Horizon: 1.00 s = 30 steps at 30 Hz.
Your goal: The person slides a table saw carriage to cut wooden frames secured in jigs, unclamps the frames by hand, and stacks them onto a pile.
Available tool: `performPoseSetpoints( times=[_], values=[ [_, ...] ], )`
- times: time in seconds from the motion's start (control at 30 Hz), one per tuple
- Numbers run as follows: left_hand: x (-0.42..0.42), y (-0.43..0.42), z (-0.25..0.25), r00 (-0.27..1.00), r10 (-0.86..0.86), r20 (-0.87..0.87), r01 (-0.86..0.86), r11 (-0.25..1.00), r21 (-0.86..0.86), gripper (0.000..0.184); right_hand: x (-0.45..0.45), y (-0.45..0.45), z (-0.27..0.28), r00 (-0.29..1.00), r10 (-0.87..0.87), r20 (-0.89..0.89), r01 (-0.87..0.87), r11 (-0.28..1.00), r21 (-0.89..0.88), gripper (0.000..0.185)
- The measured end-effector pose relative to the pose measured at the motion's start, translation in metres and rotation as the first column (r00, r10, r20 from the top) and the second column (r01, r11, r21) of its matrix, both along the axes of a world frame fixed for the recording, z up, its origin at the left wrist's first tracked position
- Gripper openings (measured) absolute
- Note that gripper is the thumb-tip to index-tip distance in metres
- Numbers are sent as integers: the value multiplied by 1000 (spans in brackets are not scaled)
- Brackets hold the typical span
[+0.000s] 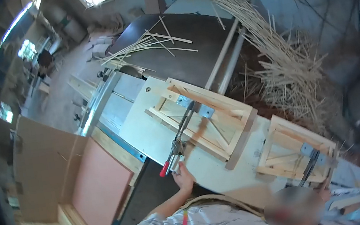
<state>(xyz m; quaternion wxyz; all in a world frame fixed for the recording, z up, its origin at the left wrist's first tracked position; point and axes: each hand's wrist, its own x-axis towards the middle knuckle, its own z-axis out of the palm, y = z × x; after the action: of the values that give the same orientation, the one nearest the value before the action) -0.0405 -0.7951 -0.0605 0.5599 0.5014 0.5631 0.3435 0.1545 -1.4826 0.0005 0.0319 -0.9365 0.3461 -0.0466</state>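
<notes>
Your left hand grasps the left clamp; moving it calls for firm control. Your right hand's grip is unclear.

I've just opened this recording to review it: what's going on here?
The person's left hand is at the handle end of a red-tipped clamp, whose head sits over a braced wooden frame on a pale board. A second frame lies apart, under another clamp; the right hand seems near there, mostly hidden. Thin wooden strips lie heaped beyond.
</notes>
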Motion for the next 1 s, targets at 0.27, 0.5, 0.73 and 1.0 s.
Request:
performPoseSetpoints(
  times=[0.27,0.5,0.73,1.0],
  values=[
    [-2,-5,-3,999,-37,-19,39,993,108,50,-8,33,25,1000,-6,-14,7,999,41,119],
    [4,-20,1,999,34,-26,-32,996,78,55,-7,21,23,998,25,-55,-23,999,43,124],
    [-7,175,52,979,67,-190,-39,988,146,56,-23,207,53,983,127,-132,-125,992,22,114],
    [-1,380,28,920,31,-392,6,996,92,76,-14,378,22,907,405,-116,-408,913,-1,97]
  ],
)
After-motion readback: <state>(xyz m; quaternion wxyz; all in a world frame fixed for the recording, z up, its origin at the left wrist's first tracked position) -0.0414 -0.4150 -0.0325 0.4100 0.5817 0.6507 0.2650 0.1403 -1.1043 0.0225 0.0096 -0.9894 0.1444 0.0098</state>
